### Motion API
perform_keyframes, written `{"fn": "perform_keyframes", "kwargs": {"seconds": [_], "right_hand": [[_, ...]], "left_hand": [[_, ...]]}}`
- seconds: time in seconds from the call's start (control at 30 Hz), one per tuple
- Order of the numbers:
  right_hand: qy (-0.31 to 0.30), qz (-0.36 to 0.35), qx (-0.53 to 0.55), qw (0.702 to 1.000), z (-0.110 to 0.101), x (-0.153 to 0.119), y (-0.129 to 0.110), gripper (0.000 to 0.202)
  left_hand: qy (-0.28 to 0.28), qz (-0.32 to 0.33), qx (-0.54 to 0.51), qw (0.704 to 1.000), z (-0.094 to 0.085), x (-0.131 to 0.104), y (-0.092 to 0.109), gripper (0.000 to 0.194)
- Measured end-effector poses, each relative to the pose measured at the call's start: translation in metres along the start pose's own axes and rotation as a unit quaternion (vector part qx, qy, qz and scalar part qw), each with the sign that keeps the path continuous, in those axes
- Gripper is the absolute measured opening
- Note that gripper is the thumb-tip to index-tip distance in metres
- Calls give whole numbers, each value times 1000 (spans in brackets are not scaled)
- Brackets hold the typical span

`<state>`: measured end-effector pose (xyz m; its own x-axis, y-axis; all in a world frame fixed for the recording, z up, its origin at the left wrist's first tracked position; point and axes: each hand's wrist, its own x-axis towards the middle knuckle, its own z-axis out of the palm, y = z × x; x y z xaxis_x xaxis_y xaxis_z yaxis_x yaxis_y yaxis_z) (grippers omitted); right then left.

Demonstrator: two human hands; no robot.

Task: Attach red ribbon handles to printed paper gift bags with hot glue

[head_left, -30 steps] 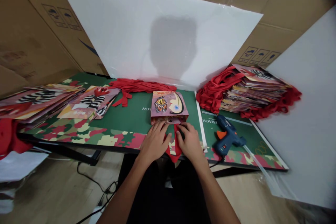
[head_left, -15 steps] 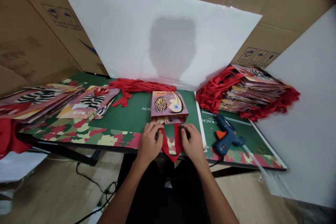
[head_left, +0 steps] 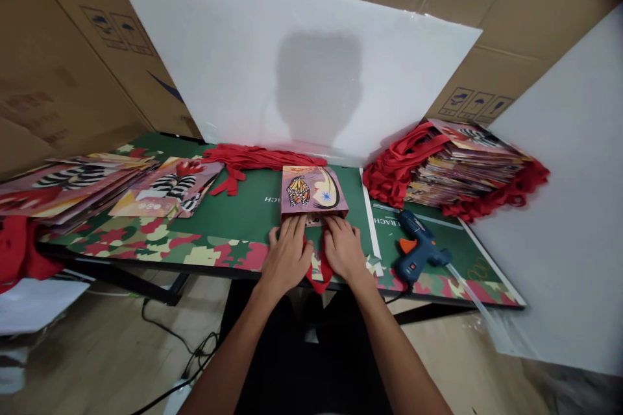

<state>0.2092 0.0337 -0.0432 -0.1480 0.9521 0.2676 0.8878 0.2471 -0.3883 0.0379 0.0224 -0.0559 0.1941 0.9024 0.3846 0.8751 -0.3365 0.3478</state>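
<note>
A printed paper bag point(head_left: 314, 191) with a butterfly picture lies in front of me, its mouth facing me and partly open. A red ribbon handle point(head_left: 318, 285) loops from the mouth towards the table edge. My left hand point(head_left: 288, 253) lies palm down with fingers stretched, their tips at the mouth over one end of the ribbon. On the other end, my right hand point(head_left: 344, 248) rests the same way, fingertips just inside the mouth. The ribbon ends under my fingers are mostly hidden.
Flat printed bags point(head_left: 73, 185) lie at the left. Red ribbons point(head_left: 263, 157) are bundled behind the bag. A stack of bags with red handles point(head_left: 452, 168) stands at the right, near a blue glue gun point(head_left: 421, 249). A white board point(head_left: 233, 58) leans at the back.
Both my hands have moved forward and closer together, from beside the ribbon loop to the bag's mouth. My fingers have straightened onto the ribbon ends there.
</note>
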Motion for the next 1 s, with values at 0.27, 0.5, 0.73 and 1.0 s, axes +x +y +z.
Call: {"fn": "perform_keyframes", "kwargs": {"seconds": [0.27,0.5,0.73,1.0], "right_hand": [[-26,-12,-31,999,-2,0,-10,45],[-46,-25,-46,998,0,0,-14,48],[-78,-52,-40,995,-3,0,-13,50],[-91,-84,-14,992,-2,3,-10,49]], "left_hand": [[5,-35,50,998,-3,2,7,48],[-6,-27,69,997,-4,4,12,47],[-7,-14,68,998,-1,5,10,53],[-38,32,59,997,5,4,4,56]]}}
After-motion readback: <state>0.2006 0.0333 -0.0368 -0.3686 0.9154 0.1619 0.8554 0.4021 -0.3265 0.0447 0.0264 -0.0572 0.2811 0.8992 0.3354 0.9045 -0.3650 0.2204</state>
